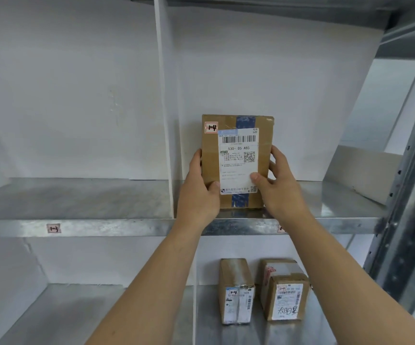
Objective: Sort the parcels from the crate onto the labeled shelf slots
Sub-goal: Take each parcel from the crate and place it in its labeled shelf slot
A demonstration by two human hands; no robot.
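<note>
A flat brown cardboard parcel (236,135) with a white shipping label and a small tag marked 1-4 stands upright on the upper metal shelf (126,226), in the slot right of the white divider (165,108). My left hand (197,192) grips its left edge, thumb on the front. My right hand (280,185) grips its right edge, thumb pressed on the label. The slot label under the parcel is mostly hidden behind my right forearm.
A tag marked 1-3 (53,228) sits on the shelf rim under the left slot. On the lower shelf stand two smaller brown parcels (236,292) (285,292). A grey steel upright (405,195) bounds the rack on the right.
</note>
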